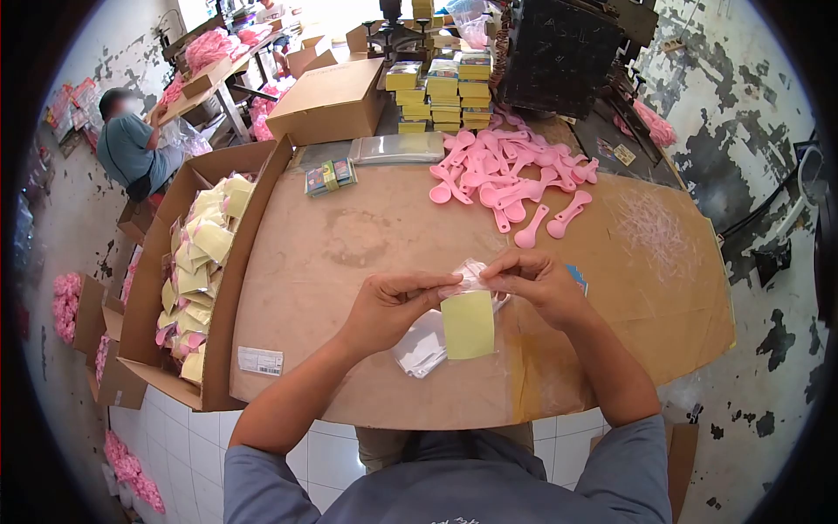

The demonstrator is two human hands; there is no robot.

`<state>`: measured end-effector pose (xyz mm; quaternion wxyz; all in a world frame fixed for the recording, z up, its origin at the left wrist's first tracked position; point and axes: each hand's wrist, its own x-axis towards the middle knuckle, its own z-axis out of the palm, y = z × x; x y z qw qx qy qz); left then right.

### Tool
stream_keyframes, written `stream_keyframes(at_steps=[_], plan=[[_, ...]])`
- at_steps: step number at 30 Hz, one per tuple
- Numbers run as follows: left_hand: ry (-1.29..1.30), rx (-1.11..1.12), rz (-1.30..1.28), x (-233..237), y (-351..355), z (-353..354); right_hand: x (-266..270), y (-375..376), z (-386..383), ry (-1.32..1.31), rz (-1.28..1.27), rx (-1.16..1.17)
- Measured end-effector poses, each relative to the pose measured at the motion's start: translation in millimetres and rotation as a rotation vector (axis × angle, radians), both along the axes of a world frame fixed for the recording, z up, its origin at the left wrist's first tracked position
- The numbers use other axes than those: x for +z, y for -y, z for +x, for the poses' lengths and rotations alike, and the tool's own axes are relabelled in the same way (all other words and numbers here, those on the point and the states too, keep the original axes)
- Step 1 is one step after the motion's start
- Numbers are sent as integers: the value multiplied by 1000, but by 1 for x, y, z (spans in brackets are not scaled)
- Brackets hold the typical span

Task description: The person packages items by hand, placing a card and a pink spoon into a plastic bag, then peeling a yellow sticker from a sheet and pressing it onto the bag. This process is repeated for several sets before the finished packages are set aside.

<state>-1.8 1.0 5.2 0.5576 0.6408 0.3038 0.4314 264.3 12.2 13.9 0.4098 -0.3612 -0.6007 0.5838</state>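
Observation:
Both hands meet over the middle of the cardboard-covered table. My left hand [406,301] pinches the left side of a clear plastic bag [471,272] between thumb and fingers. On the bag's right side, my right hand [528,281] holds it in the same way. A pale yellow card [469,326] hangs just below the fingers, seemingly inside the bag. Beneath it on the table lies a pile of white packets or bags [422,348]. Part of a blue card [577,278] shows behind my right wrist.
Pink spoons [515,170] are heaped at the back. An open carton [223,314] of filled bags stands left. Behind are a closed box [325,98], stacks of yellow cards [443,92] and a banded card bundle [331,177]. A person [131,144] sits at the far left.

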Motion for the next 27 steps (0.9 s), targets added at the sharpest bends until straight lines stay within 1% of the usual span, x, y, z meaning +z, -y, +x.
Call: stream_keyframes(at_steps=[2, 5, 8, 11, 14, 17, 23, 26, 27], plan=[[5, -22, 7, 0, -1, -2, 1, -2, 4, 31, 34, 27], [73, -50, -76, -4, -4, -7, 3, -3, 6, -53, 24, 57], [210, -114, -195, -2, -5, -5, 5, -1, 7, 51, 43, 38], [27, -43, -144, -2, -4, -2, 4, 1, 3, 14, 5, 35], [1, -57, -159, -6, -7, 2, 3, -1, 4, 14, -14, 51], [-15, -67, -180, -6, -8, 2, -1, -4, 7, 70, 15, 46], [-11, -50, -147, -6, -7, 2, -7, -5, 6, 31, 73, 38], [-23, 12, -95, -3, -6, 1, 15, 11, -8, 11, 96, 4], [4, 18, -90, -4, -7, 0, 14, 12, -7, 60, 103, 36]])
